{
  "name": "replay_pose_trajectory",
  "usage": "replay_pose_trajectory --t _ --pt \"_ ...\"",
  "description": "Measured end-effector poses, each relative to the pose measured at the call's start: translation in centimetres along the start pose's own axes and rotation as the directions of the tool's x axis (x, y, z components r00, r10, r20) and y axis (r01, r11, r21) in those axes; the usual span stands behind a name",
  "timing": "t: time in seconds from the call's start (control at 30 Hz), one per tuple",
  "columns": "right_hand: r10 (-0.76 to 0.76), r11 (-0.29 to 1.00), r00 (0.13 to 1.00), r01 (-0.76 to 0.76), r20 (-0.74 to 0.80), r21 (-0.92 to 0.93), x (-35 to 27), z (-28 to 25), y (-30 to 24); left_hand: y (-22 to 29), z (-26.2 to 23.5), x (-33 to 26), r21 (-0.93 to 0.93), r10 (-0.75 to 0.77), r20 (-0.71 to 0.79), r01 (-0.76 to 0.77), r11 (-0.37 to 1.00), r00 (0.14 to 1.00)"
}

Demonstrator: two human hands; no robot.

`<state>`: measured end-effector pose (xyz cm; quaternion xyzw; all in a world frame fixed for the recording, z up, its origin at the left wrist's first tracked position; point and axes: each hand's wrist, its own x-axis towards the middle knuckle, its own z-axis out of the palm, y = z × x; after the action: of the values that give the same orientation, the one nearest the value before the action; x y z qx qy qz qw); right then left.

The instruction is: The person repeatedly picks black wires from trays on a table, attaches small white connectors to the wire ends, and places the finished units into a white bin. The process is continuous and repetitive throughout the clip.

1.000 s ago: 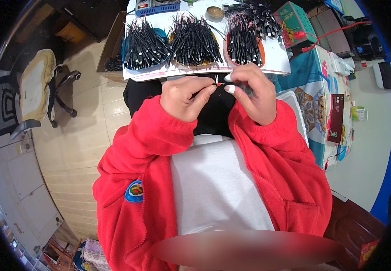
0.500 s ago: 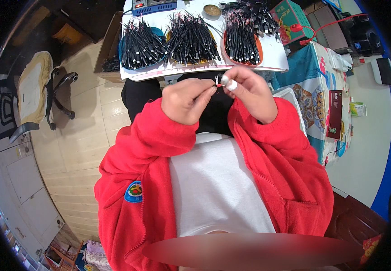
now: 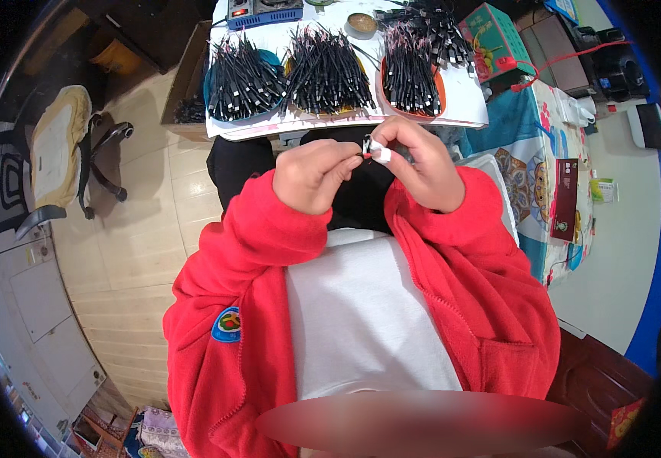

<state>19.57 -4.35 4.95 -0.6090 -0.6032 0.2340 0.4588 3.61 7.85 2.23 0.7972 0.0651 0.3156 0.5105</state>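
Note:
Over my lap, just in front of the table edge, my two hands meet. My left hand is closed, thumb and forefinger pinching a short black cable whose end shows bits of red and white wire. My right hand is bent toward the same end, with white wraps on its thumb and fingertip. Its fingers are pressed together there; the small part between them is too tiny and hidden to make out. Both sleeves are red fleece.
On the white table stand bundles of black cables in blue, yellow and orange trays. Behind them are a blue device and a small round tin. A cardboard box is left, a green carton right.
My hands stay together at the cable end. The right fingers have shifted slightly left and down around it, and the view has moved a little.

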Motion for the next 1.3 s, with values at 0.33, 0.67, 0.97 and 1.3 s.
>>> replay_pose_trajectory --t 0.33,0.67,0.97,1.3 --pt "-0.218 0.973 0.976 0.218 0.012 -0.081 0.6 -0.4 -1.5 -0.2 -0.4 -0.6 -0.653 -0.241 0.279 0.368 0.663 0.93" --pt "-0.267 0.932 0.961 0.238 -0.072 -0.272 -1.1 -1.5 -0.3 -1.1 -0.5 -1.4 -0.875 -0.253 0.151 0.248 0.416 0.956" --pt "-0.366 0.931 0.93 0.365 -0.042 -0.016 1.4 -0.5 -1.3 -1.1 0.2 -1.1 -0.886 -0.266 0.255 0.335 0.322 0.93" --pt "0.281 0.751 0.947 -0.316 0.154 0.58 0.0 1.0 -0.6 0.3 -0.8 0.1 -0.085 0.028 0.058 -0.023 0.996 0.998"
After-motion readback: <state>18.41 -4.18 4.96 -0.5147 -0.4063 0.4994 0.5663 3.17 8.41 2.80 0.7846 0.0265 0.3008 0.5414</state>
